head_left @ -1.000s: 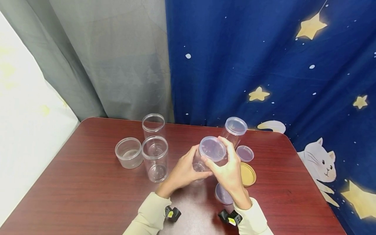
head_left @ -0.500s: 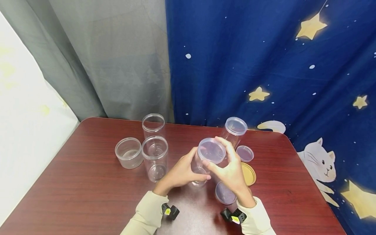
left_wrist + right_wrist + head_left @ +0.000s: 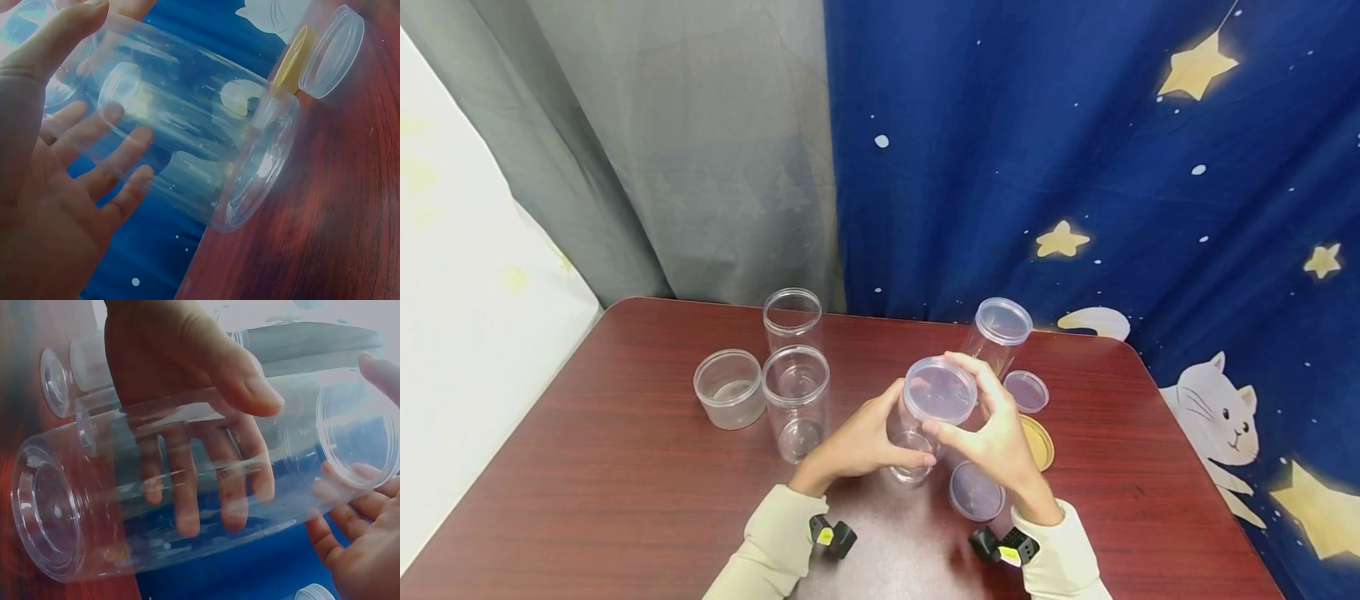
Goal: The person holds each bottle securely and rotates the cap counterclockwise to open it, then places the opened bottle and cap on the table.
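Observation:
A tall clear plastic jar (image 3: 913, 473) with a translucent lid (image 3: 940, 390) on top is held between both hands above the table. My left hand (image 3: 867, 435) grips the jar's body, thumb on the near side and fingers behind it. In the right wrist view, the left hand's fingers show through the jar wall (image 3: 100, 500). My right hand (image 3: 997, 435) holds the lid by its rim, thumb in front and fingers on the far side. A loose translucent lid (image 3: 977, 492) and a gold lid (image 3: 1036, 442) lie beneath and beside the right hand.
Two tall lidless jars (image 3: 797, 404) (image 3: 792, 315) and a short wide jar (image 3: 728, 390) stand to the left on the red-brown table (image 3: 625, 467). At the back right are a lidded jar (image 3: 1002, 325) and a small translucent lid (image 3: 1026, 392). Curtains hang behind.
The jar and its lid have shifted slightly down and left, towards the person. My right hand has turned a little around the lid; my left hand keeps its hold.

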`<state>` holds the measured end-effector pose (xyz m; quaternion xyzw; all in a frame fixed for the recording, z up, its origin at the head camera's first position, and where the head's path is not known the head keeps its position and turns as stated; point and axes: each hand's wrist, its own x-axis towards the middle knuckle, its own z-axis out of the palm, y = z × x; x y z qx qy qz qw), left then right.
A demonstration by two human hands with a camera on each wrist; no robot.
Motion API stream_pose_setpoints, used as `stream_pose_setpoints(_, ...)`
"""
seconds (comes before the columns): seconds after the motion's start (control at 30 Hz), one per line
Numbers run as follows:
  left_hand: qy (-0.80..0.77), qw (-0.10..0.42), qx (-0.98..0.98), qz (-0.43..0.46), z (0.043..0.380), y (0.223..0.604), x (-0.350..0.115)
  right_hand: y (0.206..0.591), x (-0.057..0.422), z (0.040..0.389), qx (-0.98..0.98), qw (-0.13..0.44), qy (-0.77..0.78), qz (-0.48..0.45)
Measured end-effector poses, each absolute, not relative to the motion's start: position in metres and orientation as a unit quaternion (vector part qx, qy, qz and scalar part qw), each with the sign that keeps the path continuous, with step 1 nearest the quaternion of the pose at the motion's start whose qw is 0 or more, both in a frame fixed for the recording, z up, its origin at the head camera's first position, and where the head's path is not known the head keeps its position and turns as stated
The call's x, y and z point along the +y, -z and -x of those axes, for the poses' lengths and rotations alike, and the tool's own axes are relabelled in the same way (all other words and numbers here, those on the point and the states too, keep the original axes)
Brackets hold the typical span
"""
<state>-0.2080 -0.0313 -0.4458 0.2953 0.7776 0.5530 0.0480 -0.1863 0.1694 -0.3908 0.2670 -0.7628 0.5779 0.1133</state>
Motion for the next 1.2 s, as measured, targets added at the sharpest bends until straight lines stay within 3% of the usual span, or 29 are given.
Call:
stream_pose_setpoints(0.4,-0.558,0.103,0.749,-0.344,0.208,0.445,-0.033,0.388,0.178,0.19,-0.692,0.059,-0.623,-0.359)
stream_pose_setpoints(1.2,-0.554,0.104,0.75,-0.347,0.208,0.447,-0.035,0.382,0.18,0.193,-0.649,0.01,-0.598,-0.469)
